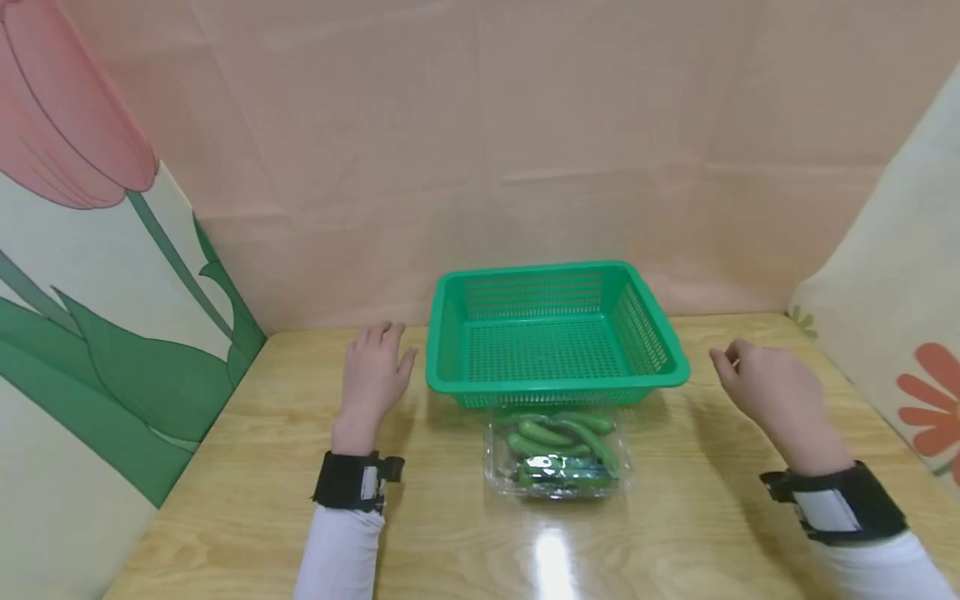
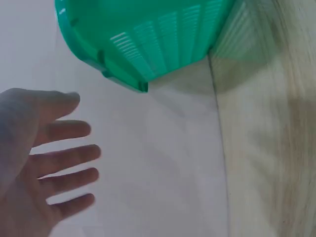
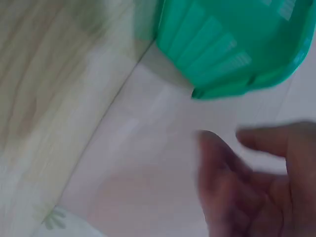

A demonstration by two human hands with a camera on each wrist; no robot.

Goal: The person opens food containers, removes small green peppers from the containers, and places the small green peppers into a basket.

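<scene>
A green plastic basket (image 1: 558, 386) with slotted walls stands on the table near the back, and its inside shows bare. Right in front of it lies a clear plastic box (image 1: 495, 475) with several slender green vegetables (image 1: 592, 442), like small cucumbers, inside. My left hand (image 1: 375, 371) hovers left of the basket, fingers extended and holding nothing. To the basket's right is my right hand (image 1: 772, 396), its fingers loosely bent and nothing in them. Both wrist views show a gap between each hand and the basket's side (image 2: 168, 44).
The wooden table (image 1: 247, 500) reaches back to a plain pinkish cloth (image 1: 480, 150). A cloth with a large tulip (image 1: 82, 108) borders the left side, and one with a red-orange flower (image 1: 933, 400) borders the right. Each wrist wears a black strap (image 1: 348, 482).
</scene>
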